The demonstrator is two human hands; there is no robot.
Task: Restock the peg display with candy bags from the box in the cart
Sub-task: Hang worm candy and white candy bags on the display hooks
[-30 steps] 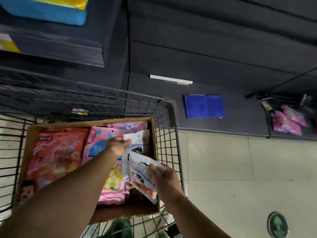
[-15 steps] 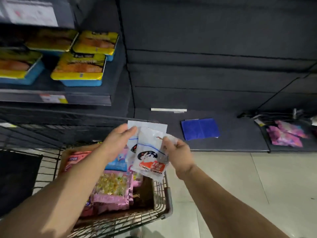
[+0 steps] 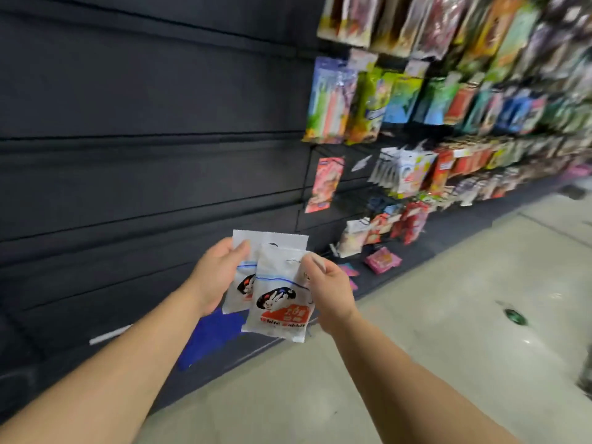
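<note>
A dark slatted wall panel fills the left and middle of my view, bare of goods. To its right runs the peg display, rows of bright hanging packets that blur toward the far end. Below both lies the pale tiled floor, with a dark low base shelf along the foot of the wall. On that shelf, under my hands, sits a blue flat sheet, and near it a thin white strip. A few pink packets lie on the shelf at the foot of the display.

My two forearms reach forward from the lower edge. Between my hands I hold two white candy bags, overlapped. My left hand grips the rear candy bag by its left edge, thumb curled over the front. My right hand pinches the front candy bag at its upper right corner. The front bag shows a rabbit picture and red lettering, and hangs slightly lower than the rear one. Both bags are held in the air in front of the wall panel, left of the peg display and apart from it.
</note>
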